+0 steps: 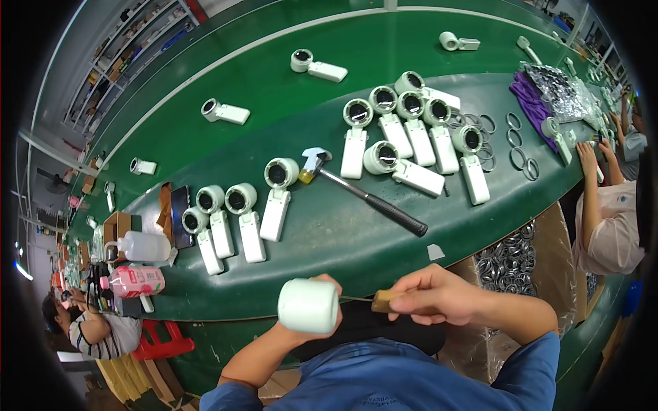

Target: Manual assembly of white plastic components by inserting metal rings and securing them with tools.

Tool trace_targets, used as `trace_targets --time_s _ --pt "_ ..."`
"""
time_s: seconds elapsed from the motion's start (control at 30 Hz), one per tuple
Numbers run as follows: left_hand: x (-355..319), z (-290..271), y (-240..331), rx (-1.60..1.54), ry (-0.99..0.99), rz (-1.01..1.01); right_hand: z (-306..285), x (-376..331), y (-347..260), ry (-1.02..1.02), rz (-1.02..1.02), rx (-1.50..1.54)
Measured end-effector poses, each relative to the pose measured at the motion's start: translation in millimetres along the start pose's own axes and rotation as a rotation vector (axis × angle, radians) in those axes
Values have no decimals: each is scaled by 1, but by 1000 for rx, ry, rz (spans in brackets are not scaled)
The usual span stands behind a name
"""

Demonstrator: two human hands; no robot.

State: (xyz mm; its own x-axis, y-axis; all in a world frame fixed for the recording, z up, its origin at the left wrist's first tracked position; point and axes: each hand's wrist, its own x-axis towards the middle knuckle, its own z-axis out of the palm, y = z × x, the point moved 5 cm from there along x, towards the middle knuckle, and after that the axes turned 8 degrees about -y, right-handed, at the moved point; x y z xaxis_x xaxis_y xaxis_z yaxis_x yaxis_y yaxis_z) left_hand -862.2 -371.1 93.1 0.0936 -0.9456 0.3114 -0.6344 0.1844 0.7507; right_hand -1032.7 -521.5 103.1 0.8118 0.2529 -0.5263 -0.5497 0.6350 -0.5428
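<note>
My left hand is wrapped round a pale green handheld fan; its round head faces up toward me, and its handle is out of sight. Closed on the wooden grip of a thin-shafted tool, my right hand points the metal shaft at the right-hand end of the fan head. The tip is hidden there, so I cannot tell the tool's exact kind. Beyond both hands, a hammer with a dark grip lies on the green table, between two groups of similar fans.
Metal rings lie at the right of the table, and more fill a lined box beside me. A squeeze bottle and a pink-labelled bottle stand left. Fans rest on the green surface beyond. Other people sit at both sides.
</note>
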Motion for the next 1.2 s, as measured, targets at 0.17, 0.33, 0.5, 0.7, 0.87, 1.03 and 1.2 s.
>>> trace_targets --time_s 0.17,0.33,0.5,0.7,0.87,1.03,1.2 --pt "0 13 -27 168 -10 27 -7 9 -4 -46 21 164" --pt "15 -3 -29 -1088 359 -175 -28 -8 -54 367 -495 -919" --pt "20 -7 -26 -1389 266 -47 -70 -9 -59 961 -597 -1553" --pt "22 14 -28 -1278 433 -169 22 15 -52 817 -904 -1614" --pt "30 36 -45 -1168 404 -448 23 61 -25 661 -711 -1402" --pt "28 -7 -62 -631 457 -488 -7 67 -12 440 -685 -784" --pt "56 -32 -57 169 286 -161 -13 69 -8 254 -575 -497"
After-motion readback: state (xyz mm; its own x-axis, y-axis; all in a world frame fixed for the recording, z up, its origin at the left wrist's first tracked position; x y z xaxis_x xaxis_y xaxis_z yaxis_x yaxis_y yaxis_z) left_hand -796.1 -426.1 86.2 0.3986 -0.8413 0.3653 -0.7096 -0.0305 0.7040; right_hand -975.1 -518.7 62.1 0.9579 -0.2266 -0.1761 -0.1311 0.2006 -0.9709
